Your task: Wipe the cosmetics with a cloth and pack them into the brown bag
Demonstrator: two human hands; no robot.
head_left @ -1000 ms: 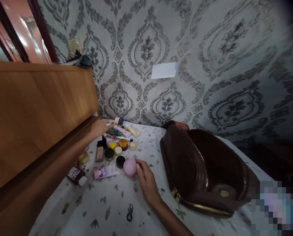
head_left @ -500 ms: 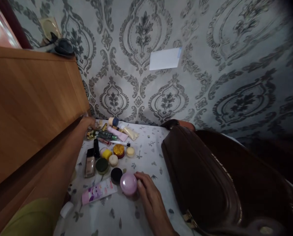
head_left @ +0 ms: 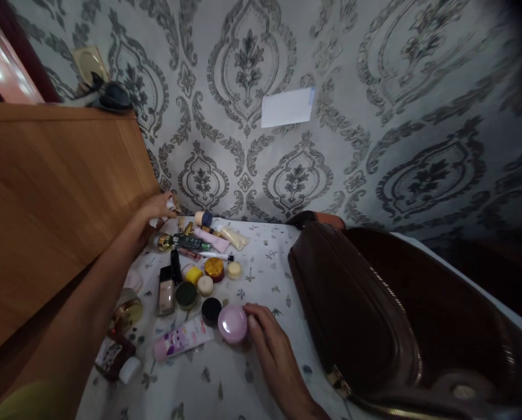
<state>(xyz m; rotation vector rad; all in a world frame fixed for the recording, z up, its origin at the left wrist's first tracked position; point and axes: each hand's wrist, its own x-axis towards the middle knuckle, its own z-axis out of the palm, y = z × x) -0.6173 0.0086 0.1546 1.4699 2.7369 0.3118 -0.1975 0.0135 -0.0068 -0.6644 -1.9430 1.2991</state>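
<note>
My left hand point(head_left: 156, 211) is at the far left corner of the surface by the wooden panel, its fingers closed on a small white-topped item point(head_left: 170, 203). My right hand point(head_left: 272, 344) rests on the patterned cloth, fingertips at the edge of a round pink jar point(head_left: 233, 324); its fingers lie stretched and it holds nothing. Left of the jar are a black-lidded jar point(head_left: 211, 310) and a pink tube point(head_left: 184, 338). Behind them stand a dark green jar point(head_left: 186, 295), a foundation bottle point(head_left: 166, 291), a yellow item point(head_left: 193, 275) and an amber-lidded jar point(head_left: 214, 268).
An open brown bag point(head_left: 348, 309) fills the right side. A wooden panel point(head_left: 59, 192) rises at the left. Tubes, including a cream one point(head_left: 233, 237), lie near the wall. A dark red bottle point(head_left: 114, 356) with a white cap lies by my left forearm.
My left hand has risen slightly from among the items at the back, with the small item now visible in its fingers. The dark red bottle has come into fuller view. My right hand stays beside the pink jar.
</note>
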